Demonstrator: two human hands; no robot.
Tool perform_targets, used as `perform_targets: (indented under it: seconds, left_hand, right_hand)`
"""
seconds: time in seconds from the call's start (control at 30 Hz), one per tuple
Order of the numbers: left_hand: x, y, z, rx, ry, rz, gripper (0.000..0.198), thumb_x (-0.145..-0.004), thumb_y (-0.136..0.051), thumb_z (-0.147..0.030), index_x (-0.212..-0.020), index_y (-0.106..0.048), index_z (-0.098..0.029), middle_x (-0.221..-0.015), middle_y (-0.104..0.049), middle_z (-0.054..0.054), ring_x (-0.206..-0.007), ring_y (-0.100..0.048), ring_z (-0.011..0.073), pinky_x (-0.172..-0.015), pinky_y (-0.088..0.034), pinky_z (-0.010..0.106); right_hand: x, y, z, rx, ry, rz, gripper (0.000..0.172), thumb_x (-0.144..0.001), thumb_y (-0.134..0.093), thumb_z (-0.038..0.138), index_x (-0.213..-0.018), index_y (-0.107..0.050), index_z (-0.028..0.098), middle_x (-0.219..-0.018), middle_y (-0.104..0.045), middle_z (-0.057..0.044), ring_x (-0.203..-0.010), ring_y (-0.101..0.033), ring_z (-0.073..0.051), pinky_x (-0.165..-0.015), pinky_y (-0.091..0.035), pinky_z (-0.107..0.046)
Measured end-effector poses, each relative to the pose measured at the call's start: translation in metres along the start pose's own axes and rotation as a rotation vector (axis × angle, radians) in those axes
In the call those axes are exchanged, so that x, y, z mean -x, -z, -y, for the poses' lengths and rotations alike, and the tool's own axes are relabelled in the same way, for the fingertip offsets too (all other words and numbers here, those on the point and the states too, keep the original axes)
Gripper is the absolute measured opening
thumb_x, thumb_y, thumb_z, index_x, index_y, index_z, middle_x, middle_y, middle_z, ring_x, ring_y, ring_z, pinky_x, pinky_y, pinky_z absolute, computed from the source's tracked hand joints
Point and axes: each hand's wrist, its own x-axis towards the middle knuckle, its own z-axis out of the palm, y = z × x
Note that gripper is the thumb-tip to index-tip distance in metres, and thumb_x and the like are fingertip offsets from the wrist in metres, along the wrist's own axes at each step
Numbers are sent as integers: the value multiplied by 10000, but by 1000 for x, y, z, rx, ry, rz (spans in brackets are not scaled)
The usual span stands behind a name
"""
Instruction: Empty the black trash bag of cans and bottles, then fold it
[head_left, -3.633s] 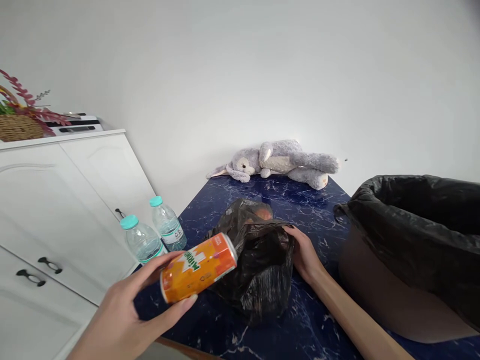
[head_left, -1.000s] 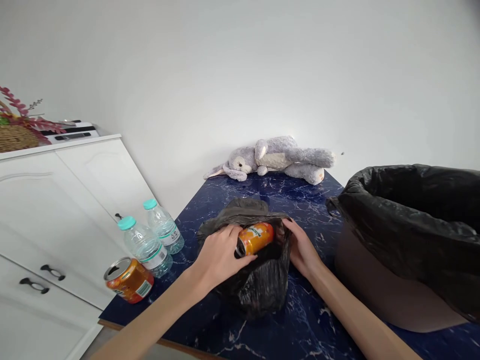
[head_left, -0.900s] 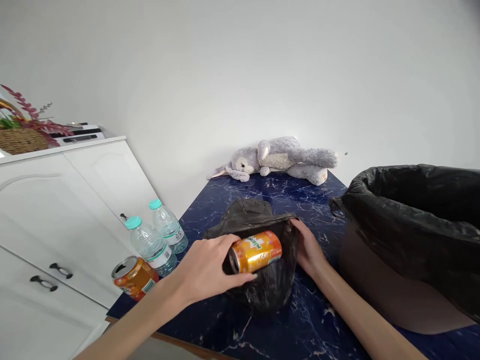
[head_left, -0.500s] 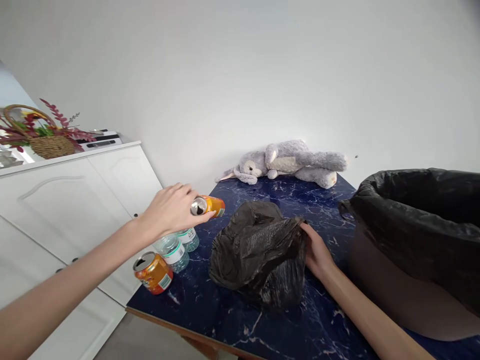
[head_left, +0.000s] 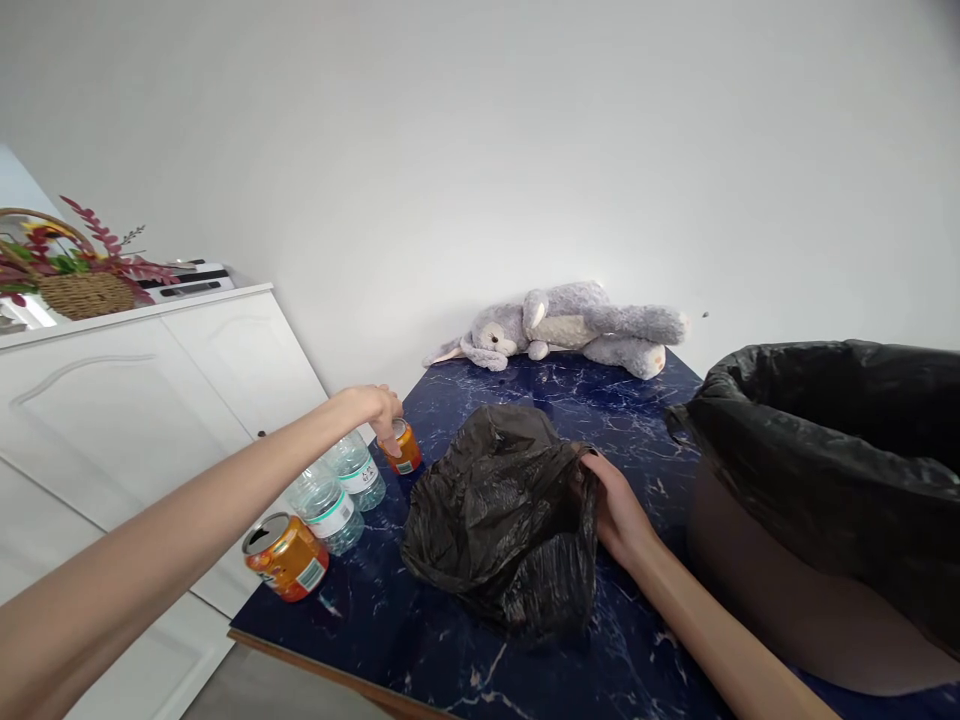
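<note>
Held the bag [head_left: 499, 510] — limp, probably light, best taken by its rim — at lower centre with right hand [head_left: 621, 515], had left hand [head_left: 381, 408] at a can [head_left: 406, 450] left of centre, unclear whether grasping.

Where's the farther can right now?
In the head view, the farther can stands on the left of the table, just beyond the bottles, with the left hand at it.

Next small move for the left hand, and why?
I'd probably open the left hand and lift it off the far can: the can appears upright on the table, fingers at its top.
</note>
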Motion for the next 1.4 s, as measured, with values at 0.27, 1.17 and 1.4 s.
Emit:
perform_targets:
  seconds: [0.27, 1.17, 1.4]
  left_hand:
    - [-24, -10, 15, 5, 118, 171, 581, -724, -849, -698, -1007, -813, -192, -1093, -791, 123, -1176, -683, 360, -1030, -523, 494]
    - [54, -42, -112, 401, -370, -316, 717, -1040, -398, -644, -1595, -489, -199, -1615, -553, 167, -1408, -613, 336, -1057, -505, 404]
    - [98, -72, -161, 517, -565, -234, 761, -999, -366, -789, -1438, -674, -250, -1535, -636, 154, -1363, -657, 371, -1066, -527, 472]
  right_hand:
    - [3, -2, 1, 37, -5, 0, 344, -709, -910, 445, -971, -761, 279, -1008, -825, -21, -968, -766, -283, -818, -612, -379]
    - [85, -5, 22, 720, 71, 303, 362, -843, -820, 502, -681, -629, 240, -679, -558, 26, -673, -493, -169, -639, -402, -274]
    - [166, -20, 81, 1350, 212, 620, 110, -900, -784, 421, -848, -754, 329, -846, -759, -21, -765, -681, -241, -649, -495, -305]
